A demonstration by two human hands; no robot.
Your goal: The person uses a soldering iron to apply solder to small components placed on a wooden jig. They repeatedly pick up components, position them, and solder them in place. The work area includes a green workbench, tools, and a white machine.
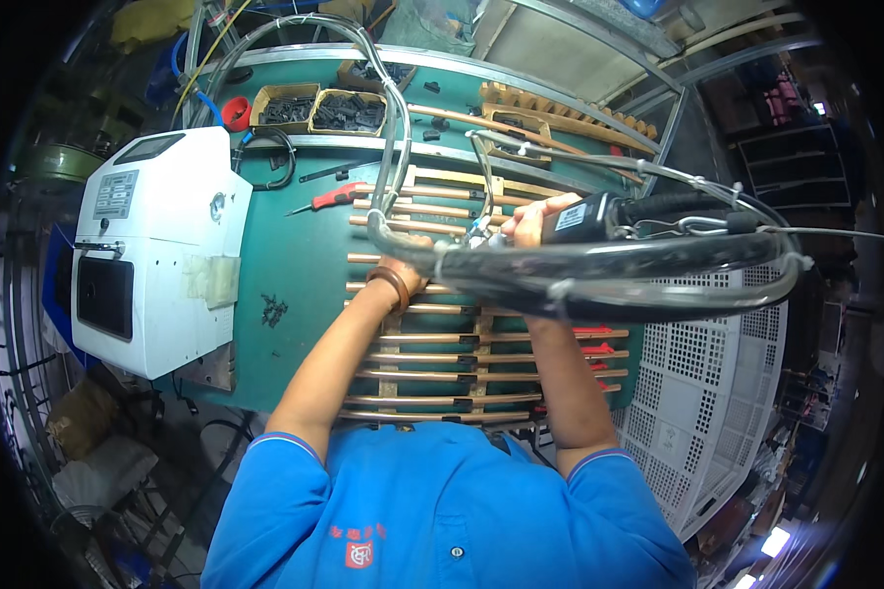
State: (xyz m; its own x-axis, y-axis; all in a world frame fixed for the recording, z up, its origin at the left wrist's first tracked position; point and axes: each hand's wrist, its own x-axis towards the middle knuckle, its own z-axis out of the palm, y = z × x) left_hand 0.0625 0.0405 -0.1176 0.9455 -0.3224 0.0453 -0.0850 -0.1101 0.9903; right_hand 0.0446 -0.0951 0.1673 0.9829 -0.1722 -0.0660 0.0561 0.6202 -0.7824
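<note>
Several copper-coloured rods (422, 337) lie side by side across wooden rails on the green worktable (275, 255), with small black pieces on them. My right hand (528, 224) is closed around a black hand-held tool (578, 222) with a metal nose, above the upper rods. A thick bundle of clear hoses and cables (609, 267) passes in front of that hand and wrist. My left hand (401, 267), with a brown bangle at the wrist, rests among the rods left of the tool. The hose bundle hides its fingers. Red clips or tags (597, 348) sit at the right rod ends.
A white machine (157, 245) stands at the left. A red-handled screwdriver (336, 196) lies near the rods. Boxes of black parts (349, 112) and a red cup (236, 113) stand farther back. White perforated crates (692, 393) are at the right. Looping hoses hang over the work.
</note>
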